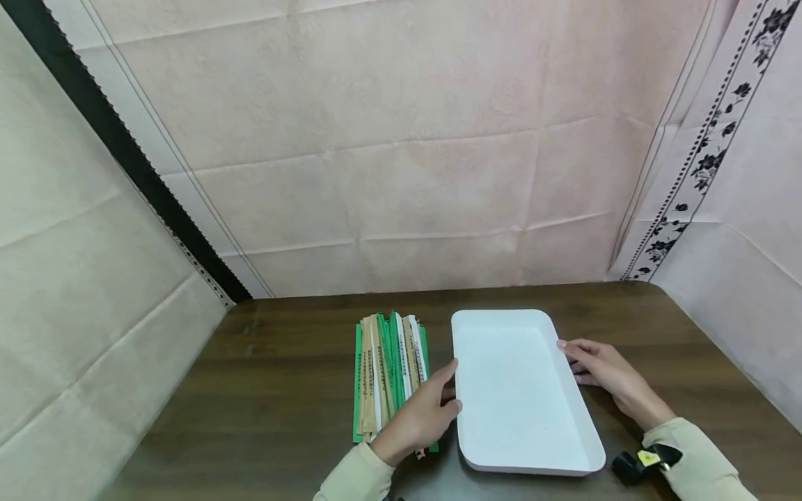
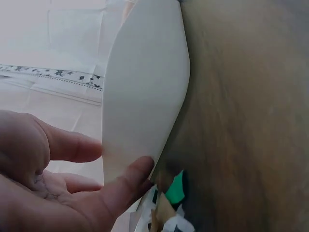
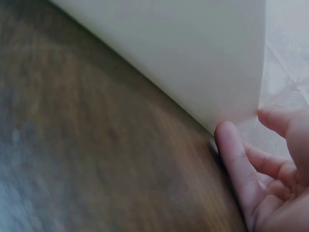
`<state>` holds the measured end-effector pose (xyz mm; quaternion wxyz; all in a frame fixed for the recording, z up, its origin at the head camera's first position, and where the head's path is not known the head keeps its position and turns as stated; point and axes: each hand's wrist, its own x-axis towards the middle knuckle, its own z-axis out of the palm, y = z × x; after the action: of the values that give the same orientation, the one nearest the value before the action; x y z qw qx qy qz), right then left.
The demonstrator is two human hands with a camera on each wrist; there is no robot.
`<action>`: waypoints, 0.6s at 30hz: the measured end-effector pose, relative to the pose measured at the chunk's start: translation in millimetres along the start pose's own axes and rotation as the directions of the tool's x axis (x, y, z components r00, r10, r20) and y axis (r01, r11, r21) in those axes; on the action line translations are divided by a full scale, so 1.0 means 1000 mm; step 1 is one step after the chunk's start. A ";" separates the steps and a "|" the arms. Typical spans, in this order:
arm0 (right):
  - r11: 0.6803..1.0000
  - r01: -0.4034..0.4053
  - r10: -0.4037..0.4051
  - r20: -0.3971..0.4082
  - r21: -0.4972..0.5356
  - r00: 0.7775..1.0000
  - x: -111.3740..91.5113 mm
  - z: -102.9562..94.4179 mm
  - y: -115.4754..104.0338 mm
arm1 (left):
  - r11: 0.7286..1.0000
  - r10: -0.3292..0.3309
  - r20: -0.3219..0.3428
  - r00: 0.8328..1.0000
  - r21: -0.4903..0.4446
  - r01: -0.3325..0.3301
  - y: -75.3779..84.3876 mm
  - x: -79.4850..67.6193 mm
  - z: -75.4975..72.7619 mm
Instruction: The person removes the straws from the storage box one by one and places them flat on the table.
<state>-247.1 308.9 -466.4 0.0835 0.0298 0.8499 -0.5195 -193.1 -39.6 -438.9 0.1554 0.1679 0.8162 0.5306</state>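
Observation:
A shallow white tray point(image 1: 516, 396) with rounded corners lies on the brown table, its long sides running away from me. At its left side my left hand point(image 1: 426, 410) holds the edge. In the left wrist view one fingertip point(image 2: 141, 166) presses the outer wall near the bottom and another meets the rim. My right hand point(image 1: 604, 372) holds the far part of the right side. In the right wrist view the thumb is at the rim and a finger point(image 3: 231, 145) is at the lower edge of the wall point(image 3: 193, 58).
A row of green, tan and white packets point(image 1: 382, 376) stands just left of the tray, partly behind my left hand. Brown table point(image 1: 282, 403) extends on both sides. Pale patterned cloth point(image 1: 401, 174) hangs at the back and sides. A black band with a yellow label point(image 1: 648, 458) is on the right wrist.

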 end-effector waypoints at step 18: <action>1.000 0.012 -0.012 -0.012 -0.011 1.000 0.000 0.002 -0.002 | 0.681 0.156 0.089 0.984 0.712 -0.172 -0.018 0.026 -0.106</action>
<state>-247.1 306.0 -465.4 0.0753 0.0274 0.8533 -0.5152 -264.0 -121.1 -415.8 0.0385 0.2931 0.9380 0.1808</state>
